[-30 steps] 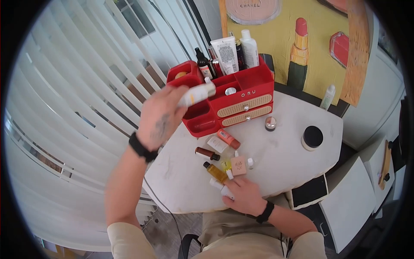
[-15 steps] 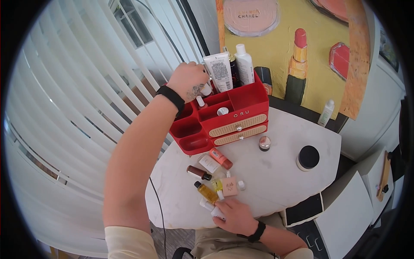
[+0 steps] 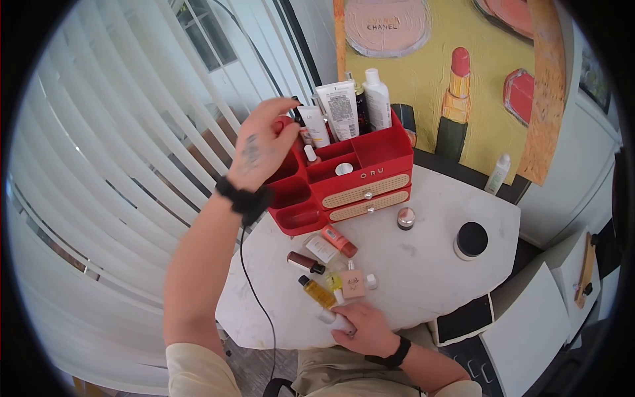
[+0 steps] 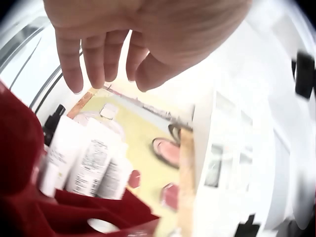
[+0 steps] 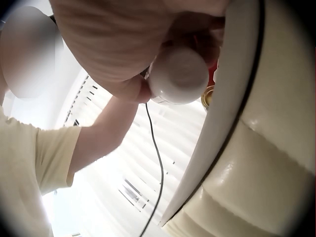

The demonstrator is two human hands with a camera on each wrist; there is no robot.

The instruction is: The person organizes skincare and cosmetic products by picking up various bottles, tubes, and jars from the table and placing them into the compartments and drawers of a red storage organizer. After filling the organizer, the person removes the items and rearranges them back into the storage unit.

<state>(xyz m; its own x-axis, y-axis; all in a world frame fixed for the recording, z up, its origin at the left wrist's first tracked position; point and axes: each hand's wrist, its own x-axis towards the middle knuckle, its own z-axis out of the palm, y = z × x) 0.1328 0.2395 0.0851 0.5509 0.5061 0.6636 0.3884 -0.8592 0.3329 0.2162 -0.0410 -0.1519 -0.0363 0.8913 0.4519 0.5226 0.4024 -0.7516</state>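
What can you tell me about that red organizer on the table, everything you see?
The organizer is red, apparently plastic, standing upright on the pale table. It has open compartments on top and two shut drawers below, with woven-looking fronts and round silvery knobs. Letters above them read ORU. Tubes and bottles stand at its rear. The left hand is over its left side; contact is unclear.

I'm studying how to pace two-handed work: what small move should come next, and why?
I'd probably draw the left hand back from the red organizer toward the white container in the right hand. The left hand appears empty, and the white tube near it stands in the organizer unheld, while the container is gripped by the table's near edge.
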